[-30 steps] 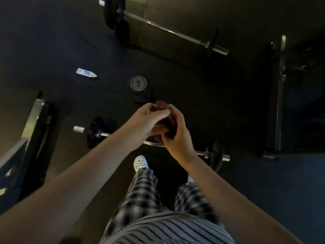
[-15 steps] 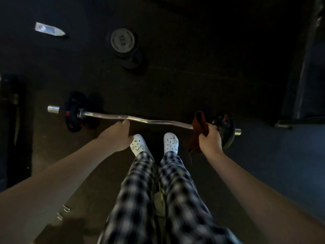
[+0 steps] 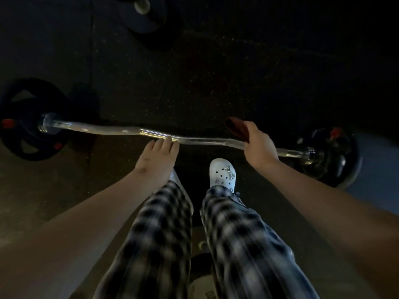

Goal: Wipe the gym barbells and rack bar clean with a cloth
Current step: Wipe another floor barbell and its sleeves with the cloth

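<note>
A chrome curl barbell (image 3: 108, 128) lies across the dark floor in front of my feet, with black plates on its left end (image 3: 28, 119) and right end (image 3: 330, 156). My right hand (image 3: 260, 145) grips a dark red cloth (image 3: 236, 128) wrapped over the bar near its right bend. My left hand (image 3: 158, 156) reaches to the bar's middle, fingers fairly straight with the tips touching the bar.
A round dumbbell end (image 3: 143, 11) stands on the floor at the top, beyond the bar. My white clogs (image 3: 222, 173) and checked trousers (image 3: 164, 234) fill the lower middle. A lighter floor patch lies at the far right (image 3: 377, 169).
The camera has dropped closer to the barbell. My left hand moved right along the bar toward its middle. My right hand with the cloth stays near the right bend.
</note>
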